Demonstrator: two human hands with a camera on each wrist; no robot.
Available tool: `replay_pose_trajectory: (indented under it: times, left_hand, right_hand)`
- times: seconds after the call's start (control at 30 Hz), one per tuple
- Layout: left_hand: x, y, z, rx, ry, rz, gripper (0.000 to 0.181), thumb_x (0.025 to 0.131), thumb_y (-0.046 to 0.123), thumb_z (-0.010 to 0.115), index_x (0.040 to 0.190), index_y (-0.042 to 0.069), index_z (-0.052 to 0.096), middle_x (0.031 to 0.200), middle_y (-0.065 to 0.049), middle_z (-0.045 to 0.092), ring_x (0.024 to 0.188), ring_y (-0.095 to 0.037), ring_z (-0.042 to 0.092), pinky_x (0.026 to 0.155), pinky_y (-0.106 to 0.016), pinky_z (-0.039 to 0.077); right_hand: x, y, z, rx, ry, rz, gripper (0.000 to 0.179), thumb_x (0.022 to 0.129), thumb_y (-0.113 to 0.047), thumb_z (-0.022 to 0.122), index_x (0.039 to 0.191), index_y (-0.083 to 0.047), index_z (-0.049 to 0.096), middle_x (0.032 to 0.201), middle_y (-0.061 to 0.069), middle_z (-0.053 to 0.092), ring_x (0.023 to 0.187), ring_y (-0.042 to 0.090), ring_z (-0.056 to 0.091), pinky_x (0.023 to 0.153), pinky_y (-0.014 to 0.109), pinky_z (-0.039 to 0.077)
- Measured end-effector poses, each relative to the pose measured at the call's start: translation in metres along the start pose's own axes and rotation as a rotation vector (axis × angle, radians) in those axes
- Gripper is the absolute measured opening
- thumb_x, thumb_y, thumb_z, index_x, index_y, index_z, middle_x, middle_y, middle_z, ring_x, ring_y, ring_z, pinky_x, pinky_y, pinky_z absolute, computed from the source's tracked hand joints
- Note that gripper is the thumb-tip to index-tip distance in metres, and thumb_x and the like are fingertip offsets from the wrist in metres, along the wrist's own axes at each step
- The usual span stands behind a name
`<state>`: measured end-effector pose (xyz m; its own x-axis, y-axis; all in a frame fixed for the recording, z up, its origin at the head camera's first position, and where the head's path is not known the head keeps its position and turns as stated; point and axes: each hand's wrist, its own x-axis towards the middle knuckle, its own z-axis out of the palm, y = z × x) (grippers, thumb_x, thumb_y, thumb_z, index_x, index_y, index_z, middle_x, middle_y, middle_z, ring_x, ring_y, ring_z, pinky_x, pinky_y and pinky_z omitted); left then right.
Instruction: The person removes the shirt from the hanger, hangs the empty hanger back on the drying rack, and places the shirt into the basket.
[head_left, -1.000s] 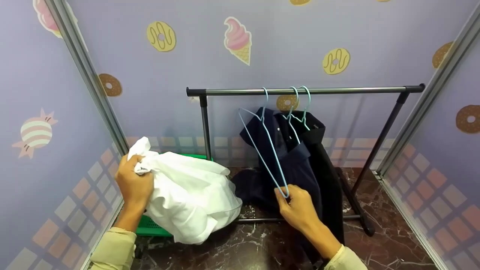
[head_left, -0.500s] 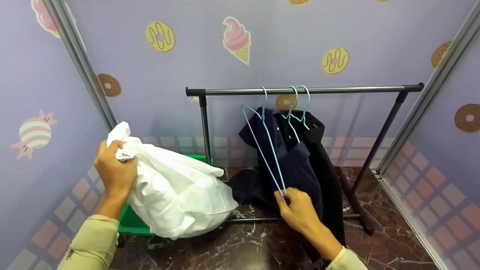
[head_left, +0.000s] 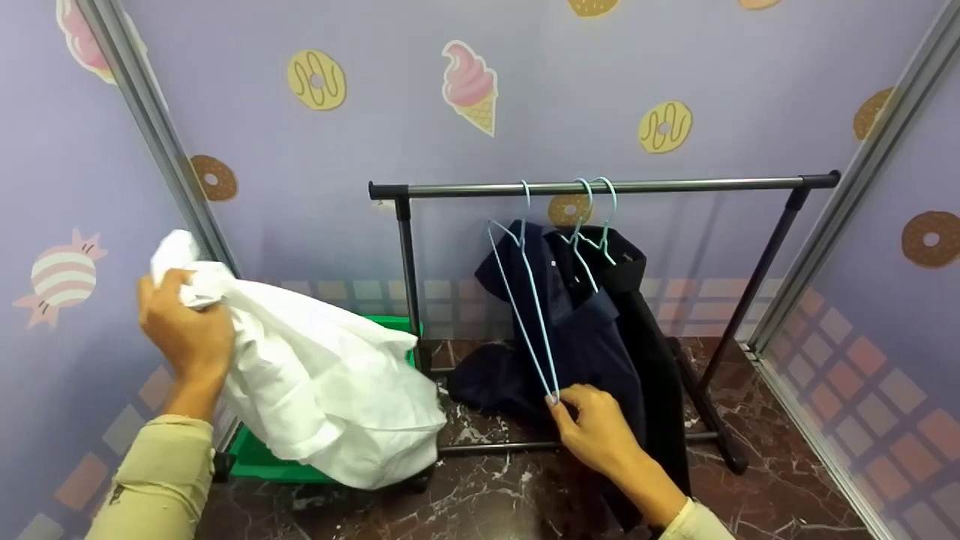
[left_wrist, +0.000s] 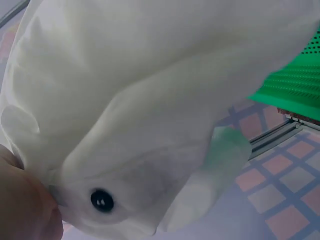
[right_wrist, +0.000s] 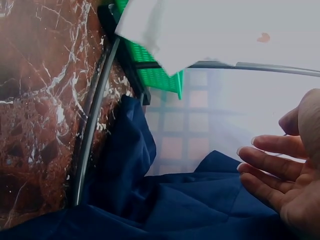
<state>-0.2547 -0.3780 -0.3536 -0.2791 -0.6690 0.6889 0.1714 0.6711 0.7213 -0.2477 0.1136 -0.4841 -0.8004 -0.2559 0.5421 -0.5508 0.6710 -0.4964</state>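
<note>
Before the green basket (head_left: pixel 277 470), a white cloth (head_left: pixel 330 382) hangs gripped by the left hand (head_left: pixel 187 322); the right hand (head_left: pixel 598 433) pinches the lower end of a blue hanger (head_left: pixel 538 311), which hooks over the rail (head_left: pixel 465 190). Just beside the hanger hang a navy shirt (head_left: pixel 592 341) and black garment (head_left: pixel 660 375).

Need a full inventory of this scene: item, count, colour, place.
White cloth: 1, white, in left hand
Hangers: 3, pale blue, hooked on rack
Navy garment: 1 or more (overlap hides count), navy, on rack
Black garment: 1, black, right of navy
Rack: 1, grey and black, before back wall
Basket: 1, green, behind white cloth
Walls: 3, lilac, printed, surrounding
Floor: 1, dark red-brown, marbled, below
Sleeves: 2, beige, forearms
Hands: 2, left gripping cloth, right pinching leftmost hanger's lower corner
</note>
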Motion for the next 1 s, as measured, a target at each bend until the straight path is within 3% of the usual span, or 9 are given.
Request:
replay_pose_trajectory:
  times: [0.1,0.23,0.3,0.37,0.5,0.63,0.8,0.9,1.0]
  left_hand:
    - [0.009,-0.001,-0.002,-0.031,0.112,-0.022,0.019,0.081,-0.008,0.055,0.094,-0.01,0.069,0.099,0.019,0.043,0.095,0.005,0.04,0.086,-0.019,0.037]
    - [0.011,0.0,0.0,-0.088,0.214,-0.014,0.021,0.082,-0.009,0.054,0.098,-0.012,0.067,0.118,0.0,0.061,0.113,-0.003,0.052,0.102,-0.021,0.045]
    - [0.005,-0.002,0.003,-0.09,0.2,0.007,0.02,0.084,-0.006,0.057,0.1,-0.012,0.067,0.126,-0.017,0.065,0.121,-0.016,0.057,0.107,-0.028,0.046]
    - [-0.006,-0.006,0.009,-0.076,0.138,0.028,0.022,0.084,-0.004,0.061,0.104,-0.011,0.067,0.128,-0.028,0.065,0.128,-0.03,0.059,0.116,-0.037,0.046]
    - [-0.04,-0.023,0.022,-0.041,-0.093,0.123,0.031,0.082,-0.003,0.067,0.112,-0.01,0.066,0.114,-0.037,0.062,0.116,-0.052,0.057,0.102,-0.057,0.047]
    - [-0.081,-0.039,0.035,-0.031,-0.392,0.149,0.033,0.085,-0.006,0.067,0.118,-0.007,0.066,0.108,-0.032,0.061,0.097,-0.045,0.057,0.084,-0.057,0.046]
    - [-0.121,-0.051,0.05,0.087,-0.859,0.093,0.032,0.095,0.006,0.066,0.127,-0.002,0.067,0.12,-0.03,0.067,0.113,-0.049,0.064,0.1,-0.065,0.05]
    - [-0.139,-0.055,0.053,0.29,-1.163,0.035,0.057,0.104,0.037,0.061,0.15,0.003,0.056,0.152,-0.03,0.057,0.144,-0.062,0.045,0.119,-0.081,0.027]
    - [-0.155,-0.058,0.052,0.456,-1.396,-0.01,0.088,0.102,0.066,0.055,0.163,0.005,0.041,0.171,-0.028,0.034,0.154,-0.072,0.014,0.117,-0.091,0.001]
  right_hand:
    - [-0.001,0.001,0.001,0.005,-0.023,0.007,0.009,0.097,-0.013,0.076,0.089,-0.012,0.081,0.083,-0.004,0.074,0.079,0.011,0.068,0.075,0.033,0.058]
    - [-0.003,0.003,0.003,0.013,-0.044,0.015,0.01,0.098,-0.013,0.075,0.089,-0.012,0.081,0.083,-0.005,0.074,0.079,0.01,0.068,0.076,0.033,0.058]
    - [-0.004,0.004,0.004,0.015,-0.046,0.017,0.009,0.098,-0.013,0.075,0.092,-0.011,0.082,0.084,-0.004,0.075,0.081,0.011,0.07,0.077,0.034,0.059]
    - [-0.005,0.006,0.004,0.02,-0.049,0.02,0.009,0.098,-0.012,0.075,0.095,-0.009,0.083,0.086,-0.003,0.076,0.083,0.012,0.071,0.079,0.035,0.06]
    - [-0.006,0.008,0.006,0.029,-0.066,0.026,0.01,0.099,-0.013,0.074,0.097,-0.01,0.083,0.088,-0.002,0.077,0.084,0.012,0.072,0.081,0.035,0.061]
    - [-0.005,0.009,0.007,0.041,-0.067,0.027,0.01,0.099,-0.014,0.074,0.097,-0.01,0.084,0.088,-0.002,0.077,0.084,0.012,0.072,0.081,0.035,0.061]
    - [-0.003,0.01,0.01,0.049,-0.08,0.032,0.009,0.098,-0.014,0.075,0.097,-0.012,0.083,0.085,-0.005,0.075,0.081,0.008,0.069,0.079,0.033,0.06]
    - [-0.003,0.011,0.011,0.051,-0.104,0.044,0.009,0.098,-0.013,0.074,0.096,-0.014,0.083,0.08,-0.01,0.07,0.077,0.004,0.063,0.075,0.03,0.057]
    - [-0.003,0.012,0.012,0.053,-0.114,0.047,0.009,0.098,-0.013,0.074,0.097,-0.013,0.083,0.08,-0.01,0.069,0.077,0.003,0.063,0.075,0.029,0.057]
